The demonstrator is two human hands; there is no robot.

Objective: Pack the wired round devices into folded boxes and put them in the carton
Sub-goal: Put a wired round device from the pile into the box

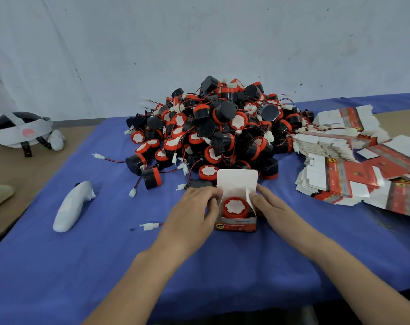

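A small red box (236,222) sits upright on the blue-covered surface (82,266), right in front of the person, w/ one round device (235,206) already dropped in, its red rim and white face pointing up. The tall top flap (237,182) stands open at the back, prob. left up so the side flaps can go in first. Left hand (194,211) is pressed against the box's left side, fingers curled over the left side flap; right hand (273,207) mirrors it on the right, fingertips on the white right side flap (250,199), which leans inward over the device. So both hands are half-closed on the box itself, steadying it from two sides so it can't slide while the flaps fold. Looks like the closing step: side flaps in, then the top flap down and tucked. A white connector on a red wire (150,226) lies on the cloth just left of the left wrist; can't tell if it belongs to the boxed device or is a stray, but if it's the former it needs tucking in before closing. Behind the box, the big pile of black-and-red devices (222,127) w/ tangled leads is within easy reach, and stacks of flat unfolded boxes (340,160) wait to the right. No carton in sight from here. A white controller (70,207) lies off to the left, apart from the work.
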